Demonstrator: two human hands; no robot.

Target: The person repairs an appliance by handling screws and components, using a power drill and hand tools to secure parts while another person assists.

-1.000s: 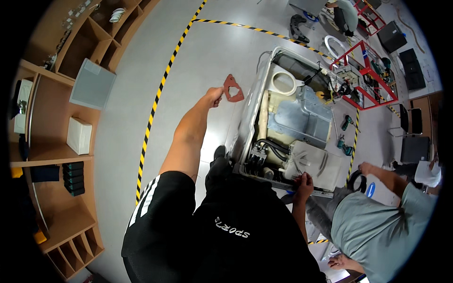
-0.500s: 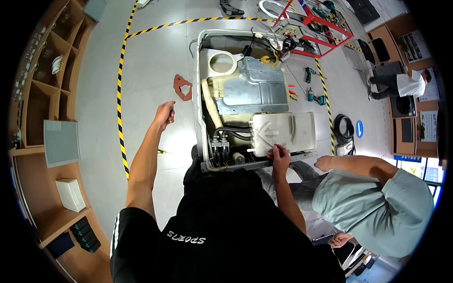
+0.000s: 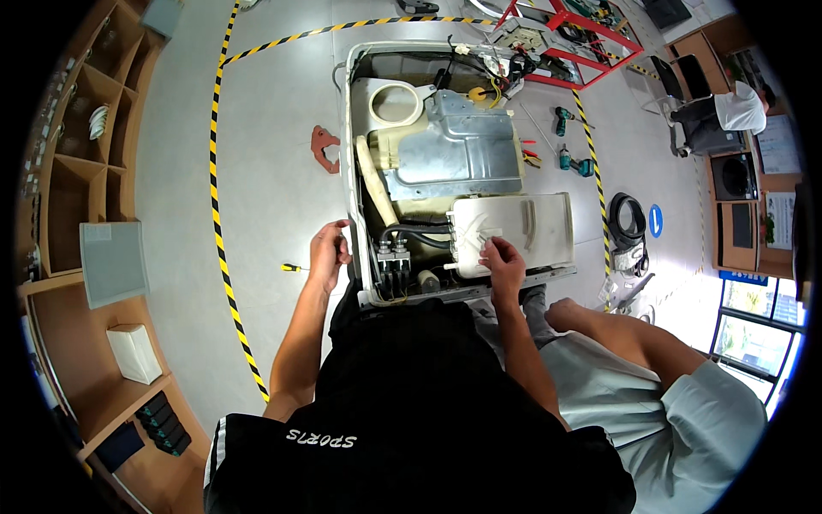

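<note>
An opened white appliance [image 3: 349,128] lies on the grey floor, its inner parts exposed: a metal cover [image 3: 458,154], a cream plastic ring [image 3: 396,103], black hoses and a white plastic box [image 3: 531,227]. My left hand [image 3: 327,254] grips the appliance's left rim near the front corner. My right hand [image 3: 503,259] rests on the near left corner of the white plastic box, fingers curled on a small part there that I cannot make out.
A red flat bracket [image 3: 324,147] and a small yellow screwdriver [image 3: 294,268] lie on the floor to the left. Two green drills [image 3: 572,158], a black rubber ring [image 3: 628,218], yellow-black floor tape [image 3: 221,240], wooden shelves [image 3: 77,163]. A second person [image 3: 659,385] crouches at my right.
My left hand has come down from the red bracket's side to the appliance's left rim. My right hand stays at the white box. The view has swung, centring the appliance.
</note>
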